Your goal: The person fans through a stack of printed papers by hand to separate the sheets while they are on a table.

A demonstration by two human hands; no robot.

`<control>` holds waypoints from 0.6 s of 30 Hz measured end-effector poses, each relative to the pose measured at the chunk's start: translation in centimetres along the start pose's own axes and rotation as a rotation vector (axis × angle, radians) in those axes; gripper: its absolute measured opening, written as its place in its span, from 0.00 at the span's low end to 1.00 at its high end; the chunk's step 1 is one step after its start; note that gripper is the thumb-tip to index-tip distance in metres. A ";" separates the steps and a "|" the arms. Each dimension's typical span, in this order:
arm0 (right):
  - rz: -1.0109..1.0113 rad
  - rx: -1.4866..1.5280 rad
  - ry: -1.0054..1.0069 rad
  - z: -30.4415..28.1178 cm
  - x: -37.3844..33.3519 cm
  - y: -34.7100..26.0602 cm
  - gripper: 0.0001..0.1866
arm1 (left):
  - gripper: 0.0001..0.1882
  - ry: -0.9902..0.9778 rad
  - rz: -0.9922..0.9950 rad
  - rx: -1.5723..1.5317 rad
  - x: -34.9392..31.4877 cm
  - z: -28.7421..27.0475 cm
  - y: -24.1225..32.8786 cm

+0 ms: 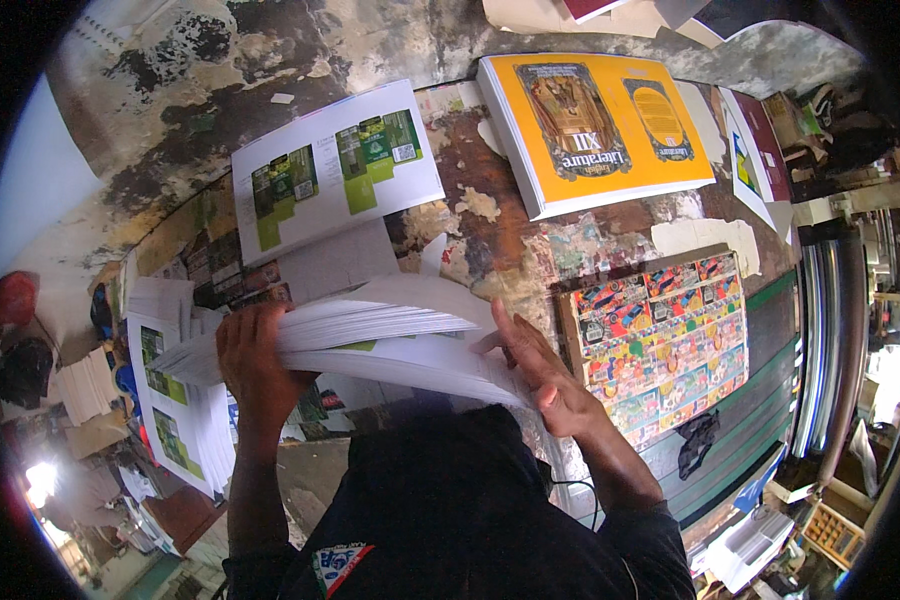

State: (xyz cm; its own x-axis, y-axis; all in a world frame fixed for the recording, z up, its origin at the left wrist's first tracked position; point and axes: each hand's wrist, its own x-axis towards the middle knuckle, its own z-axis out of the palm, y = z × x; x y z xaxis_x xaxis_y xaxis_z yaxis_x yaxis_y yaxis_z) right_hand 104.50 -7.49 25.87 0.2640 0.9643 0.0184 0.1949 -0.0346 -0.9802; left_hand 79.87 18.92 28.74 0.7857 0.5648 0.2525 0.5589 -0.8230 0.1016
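Observation:
A thick, bent stack of white printed sheets (pixel 390 322) is held up in front of me. Its layers part into an upper and a lower bundle, with a little green print showing between them. My left hand (pixel 255 352) is closed around the stack's left end, thumb below it. At the right end, my right hand (pixel 552 378) lies against the sheet edges with its fingers stretched out. Just beyond is a pile of white sheets with green printed panels (pixel 335 175). Similar sheets (pixel 175 400) are piled by my left wrist.
A pile of yellow printed book covers (pixel 660 130) stands at the far right of the worn table. Nearer lies a board covered in colourful prints (pixel 660 340). A black scrap (pixel 698 442) rests on green slats. Shelves with long rolls (pixel 830 340) stand farther right.

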 end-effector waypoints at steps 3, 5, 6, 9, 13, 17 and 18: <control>-0.062 -0.119 -0.109 -0.5 0.5 0.6 0.58 | 0.38 0.013 0.012 -0.020 -0.2 0.3 -0.3; -0.085 -0.142 -0.097 -0.3 0.6 0.6 0.58 | 0.39 0.006 0.006 -0.031 -0.2 0.2 -0.2; -0.108 -0.165 -0.081 -0.2 0.5 0.6 0.58 | 0.36 0.000 0.012 -0.015 0.1 -0.2 0.2; -0.086 -0.211 -0.075 -0.2 0.2 0.3 0.58 | 0.33 -0.002 0.029 0.007 0.3 -0.4 0.3; -0.086 -0.222 -0.096 -0.2 0.1 0.4 0.59 | 0.34 -0.004 0.033 0.019 0.3 -0.3 0.2; -0.075 -0.224 -0.096 -0.1 -0.2 0.5 0.59 | 0.34 -0.024 0.015 0.012 0.2 -0.1 0.1; -0.071 -0.223 -0.099 -0.1 -0.3 0.6 0.59 | 0.35 -0.020 0.016 0.009 0.1 -0.1 0.0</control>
State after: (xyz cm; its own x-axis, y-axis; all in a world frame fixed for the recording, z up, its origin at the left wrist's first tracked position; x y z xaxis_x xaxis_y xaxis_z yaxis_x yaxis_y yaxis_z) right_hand 104.69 -7.79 25.27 0.1503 0.9871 0.0554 0.4162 -0.0123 -0.9092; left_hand 79.98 18.96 28.87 0.7996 0.5528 0.2345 0.5486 -0.8313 0.0892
